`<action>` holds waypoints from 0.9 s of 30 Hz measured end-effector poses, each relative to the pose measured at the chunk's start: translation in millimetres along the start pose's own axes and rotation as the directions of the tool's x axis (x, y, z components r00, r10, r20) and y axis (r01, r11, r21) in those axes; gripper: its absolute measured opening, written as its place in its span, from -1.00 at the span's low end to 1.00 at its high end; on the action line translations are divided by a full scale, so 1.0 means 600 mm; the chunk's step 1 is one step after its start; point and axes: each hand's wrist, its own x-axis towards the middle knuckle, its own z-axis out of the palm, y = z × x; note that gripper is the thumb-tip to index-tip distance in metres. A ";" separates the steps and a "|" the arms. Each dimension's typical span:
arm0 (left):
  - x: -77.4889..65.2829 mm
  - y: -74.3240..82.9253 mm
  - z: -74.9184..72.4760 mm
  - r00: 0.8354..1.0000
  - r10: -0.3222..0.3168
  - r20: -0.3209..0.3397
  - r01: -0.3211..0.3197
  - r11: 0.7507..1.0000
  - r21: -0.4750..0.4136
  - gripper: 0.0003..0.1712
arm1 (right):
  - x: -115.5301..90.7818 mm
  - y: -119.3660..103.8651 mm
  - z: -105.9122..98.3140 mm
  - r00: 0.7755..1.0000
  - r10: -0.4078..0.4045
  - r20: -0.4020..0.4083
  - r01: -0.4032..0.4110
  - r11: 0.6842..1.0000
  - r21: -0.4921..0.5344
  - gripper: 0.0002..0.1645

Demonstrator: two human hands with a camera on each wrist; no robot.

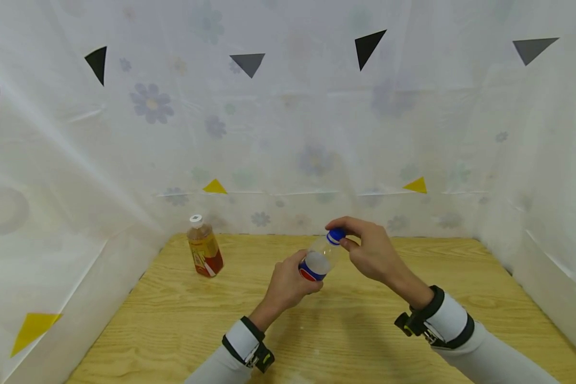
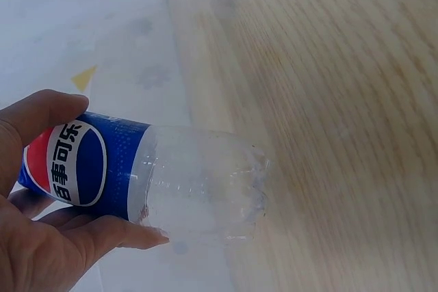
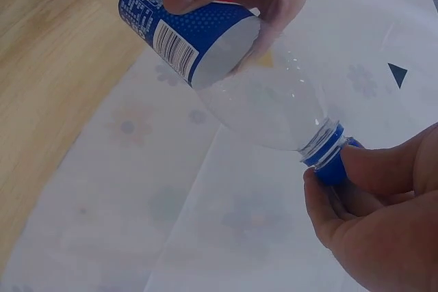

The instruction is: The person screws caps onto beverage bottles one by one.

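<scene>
In the head view, a clear plastic Pepsi bottle (image 1: 328, 249) is held tilted above the table, its neck up to the right. My left hand (image 1: 290, 282) grips it around the blue label (image 2: 120, 162). The thumb and fingers of my right hand (image 3: 387, 203) pinch the blue bottle cap (image 3: 333, 169) at the neck; whether it is fully seated I cannot tell. No liquid shows inside the clear bottle body (image 2: 205, 179). To the left, a bottle of amber drink (image 1: 205, 250) with a white cap stands on the table, apart from both hands.
The wooden table (image 1: 173, 325) is enclosed by pale flowered sheeting (image 1: 288, 122) at the back and sides. Black, grey and yellow triangles are on the sheeting. A camera (image 1: 264, 358) is strapped to the left wrist, another camera (image 1: 409, 324) to the right.
</scene>
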 end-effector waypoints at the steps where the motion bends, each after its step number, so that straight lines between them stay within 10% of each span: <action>1: 0.000 0.000 0.000 1.000 -0.002 0.001 0.002 1.000 0.000 -0.24 | 0.000 0.000 0.000 1.000 -0.005 0.002 0.005 1.000 -0.005 -0.56; 27: 0.001 -0.005 -0.001 1.000 0.024 -0.010 -0.025 1.000 -0.012 -0.26 | 0.000 -0.004 0.006 1.000 -0.009 -0.021 0.008 0.999 -0.034 -0.58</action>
